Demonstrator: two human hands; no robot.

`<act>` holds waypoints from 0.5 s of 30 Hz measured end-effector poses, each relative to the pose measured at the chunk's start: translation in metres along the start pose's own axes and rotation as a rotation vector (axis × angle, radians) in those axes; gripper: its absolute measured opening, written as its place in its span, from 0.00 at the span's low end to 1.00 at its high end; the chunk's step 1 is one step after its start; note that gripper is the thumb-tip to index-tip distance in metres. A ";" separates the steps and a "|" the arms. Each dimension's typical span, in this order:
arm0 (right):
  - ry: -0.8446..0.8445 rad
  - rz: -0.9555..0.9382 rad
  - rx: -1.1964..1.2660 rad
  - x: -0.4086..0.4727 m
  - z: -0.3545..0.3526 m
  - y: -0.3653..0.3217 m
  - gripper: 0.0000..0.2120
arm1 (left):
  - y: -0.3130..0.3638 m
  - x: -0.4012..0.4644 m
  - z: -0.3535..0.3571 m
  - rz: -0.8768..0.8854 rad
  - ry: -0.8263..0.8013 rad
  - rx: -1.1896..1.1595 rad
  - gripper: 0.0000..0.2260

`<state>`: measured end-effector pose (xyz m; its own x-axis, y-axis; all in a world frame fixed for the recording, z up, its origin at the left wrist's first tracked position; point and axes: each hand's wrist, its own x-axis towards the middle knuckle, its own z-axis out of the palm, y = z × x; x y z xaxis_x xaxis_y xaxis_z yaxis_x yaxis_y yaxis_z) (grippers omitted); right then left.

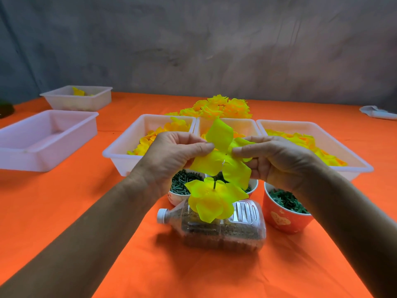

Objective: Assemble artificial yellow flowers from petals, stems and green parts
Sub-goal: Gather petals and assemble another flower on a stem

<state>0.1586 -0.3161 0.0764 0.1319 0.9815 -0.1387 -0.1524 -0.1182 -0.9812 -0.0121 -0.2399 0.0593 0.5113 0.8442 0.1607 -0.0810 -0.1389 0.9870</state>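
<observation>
From the head camera we see our left hand (171, 155) and right hand (272, 160) close together, each pinching an edge of a yellow petal layer (221, 158) held above a green stem (214, 184). Lower petals (212, 201) already sit on that stem, over a plastic bottle (223, 229) lying on the orange tablecloth (150, 265). Just behind, white trays (120, 155) hold loose petals.
</observation>
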 end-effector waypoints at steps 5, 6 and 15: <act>-0.009 -0.013 -0.002 0.001 0.008 0.000 0.30 | 0.000 0.002 -0.002 -0.067 -0.016 -0.016 0.09; -0.004 -0.019 -0.001 0.002 0.010 -0.001 0.29 | 0.001 0.002 -0.003 -0.076 -0.018 -0.009 0.13; -0.039 0.007 -0.020 0.008 0.017 0.002 0.23 | 0.004 0.004 -0.002 -0.307 -0.119 -0.208 0.14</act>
<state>0.1423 -0.3060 0.0761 0.0931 0.9857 -0.1403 -0.1334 -0.1273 -0.9829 -0.0123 -0.2363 0.0637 0.6335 0.7624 -0.1319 -0.0742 0.2296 0.9705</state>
